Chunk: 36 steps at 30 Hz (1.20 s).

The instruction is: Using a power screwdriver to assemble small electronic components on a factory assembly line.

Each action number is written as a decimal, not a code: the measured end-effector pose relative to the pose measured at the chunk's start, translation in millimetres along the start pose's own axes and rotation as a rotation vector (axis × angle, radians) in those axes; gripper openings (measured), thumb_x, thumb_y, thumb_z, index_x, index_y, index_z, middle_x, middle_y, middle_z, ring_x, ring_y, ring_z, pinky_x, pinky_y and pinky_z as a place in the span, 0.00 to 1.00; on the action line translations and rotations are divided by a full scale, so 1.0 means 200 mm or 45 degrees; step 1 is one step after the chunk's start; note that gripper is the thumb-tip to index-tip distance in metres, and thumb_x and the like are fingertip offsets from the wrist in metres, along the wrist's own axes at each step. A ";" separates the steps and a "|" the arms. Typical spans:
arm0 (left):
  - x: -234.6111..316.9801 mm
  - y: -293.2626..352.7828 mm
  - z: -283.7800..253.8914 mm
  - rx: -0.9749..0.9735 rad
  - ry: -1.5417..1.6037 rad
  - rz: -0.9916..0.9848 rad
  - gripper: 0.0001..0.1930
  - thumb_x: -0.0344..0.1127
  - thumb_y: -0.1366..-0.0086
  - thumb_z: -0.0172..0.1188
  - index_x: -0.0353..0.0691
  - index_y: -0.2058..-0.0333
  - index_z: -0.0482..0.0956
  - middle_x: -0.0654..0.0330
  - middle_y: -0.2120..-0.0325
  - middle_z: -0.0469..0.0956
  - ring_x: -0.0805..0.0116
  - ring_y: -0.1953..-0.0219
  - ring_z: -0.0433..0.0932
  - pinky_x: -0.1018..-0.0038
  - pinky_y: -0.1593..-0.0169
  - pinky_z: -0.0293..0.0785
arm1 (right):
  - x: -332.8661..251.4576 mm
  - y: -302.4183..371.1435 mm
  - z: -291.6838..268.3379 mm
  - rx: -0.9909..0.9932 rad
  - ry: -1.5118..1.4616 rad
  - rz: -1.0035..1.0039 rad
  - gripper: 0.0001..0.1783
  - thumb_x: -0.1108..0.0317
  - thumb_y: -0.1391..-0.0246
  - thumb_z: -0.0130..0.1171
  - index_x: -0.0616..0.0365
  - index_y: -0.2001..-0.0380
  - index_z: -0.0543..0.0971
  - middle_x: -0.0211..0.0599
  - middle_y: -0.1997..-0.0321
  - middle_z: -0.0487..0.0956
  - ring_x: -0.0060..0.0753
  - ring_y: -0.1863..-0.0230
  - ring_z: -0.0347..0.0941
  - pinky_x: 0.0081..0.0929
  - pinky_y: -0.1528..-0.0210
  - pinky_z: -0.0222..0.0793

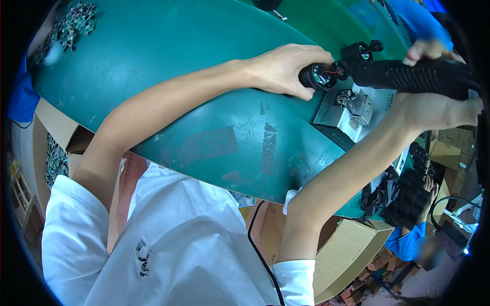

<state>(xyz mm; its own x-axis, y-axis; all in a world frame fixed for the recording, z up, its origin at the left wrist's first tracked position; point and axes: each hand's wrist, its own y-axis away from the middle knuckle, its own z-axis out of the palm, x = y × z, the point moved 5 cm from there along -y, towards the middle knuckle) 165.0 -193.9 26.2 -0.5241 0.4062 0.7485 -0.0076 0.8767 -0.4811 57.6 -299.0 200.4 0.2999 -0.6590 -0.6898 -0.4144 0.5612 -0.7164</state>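
My left hand (pixel 288 69) reaches over the green tabletop, its fingers curled round a small black round housing (pixel 310 76). A green circuit board and a red wire show in the housing's open end. My right hand (pixel 434 109) is closed on a black, ribbed electric screwdriver (pixel 403 75), held sideways with its nose close to the housing. Whether the bit touches the housing, I cannot tell. Fingertips (pixel 416 53) show above the tool; whose they are is unclear. Behind the nose is another black round part (pixel 352 52), with a small black knob-like piece beside it.
Below the tool stands a grey box (pixel 332 115) with a shiny metal fixture (pixel 357 108) on top. A tangle of small wired parts (pixel 76 23) lies at the far left of the green table (pixel 168 35). Co-workers in blue (pixel 421 20) are at the right. Cardboard boxes (pixel 352 250) stand below.
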 end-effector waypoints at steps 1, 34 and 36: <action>0.00 0.00 0.00 -0.012 0.002 0.011 0.30 0.33 0.51 0.67 0.32 0.48 0.74 0.50 0.52 0.77 0.51 0.49 0.77 0.62 0.43 0.73 | -0.01 0.01 -0.01 0.059 0.164 -0.042 0.62 0.11 0.51 0.21 0.67 0.60 0.76 0.53 0.67 0.80 0.45 0.71 0.78 0.34 0.71 0.75; -0.24 -0.54 0.21 0.309 -0.235 -0.214 0.36 0.43 0.48 0.75 0.37 0.44 0.67 0.45 0.50 0.76 0.43 0.47 0.77 0.59 0.42 0.74 | -0.39 0.06 -0.23 0.547 0.163 0.002 0.49 0.21 0.44 0.32 0.65 0.70 0.73 0.52 0.70 0.78 0.44 0.74 0.74 0.33 0.73 0.70; -0.18 -0.46 0.15 0.436 -0.189 -0.125 0.31 0.42 0.47 0.74 0.37 0.48 0.71 0.46 0.52 0.77 0.45 0.50 0.79 0.59 0.46 0.77 | -0.39 0.07 -0.26 0.539 0.141 0.013 0.48 0.22 0.44 0.32 0.63 0.70 0.73 0.52 0.71 0.78 0.44 0.74 0.74 0.33 0.73 0.70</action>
<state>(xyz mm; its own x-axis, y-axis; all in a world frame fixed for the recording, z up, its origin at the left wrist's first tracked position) 158.9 -298.0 29.7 -0.6239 0.2613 0.7365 -0.3348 0.7622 -0.5540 -16.8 -266.1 249.9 0.1940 -0.6892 -0.6981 -0.0209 0.7085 -0.7054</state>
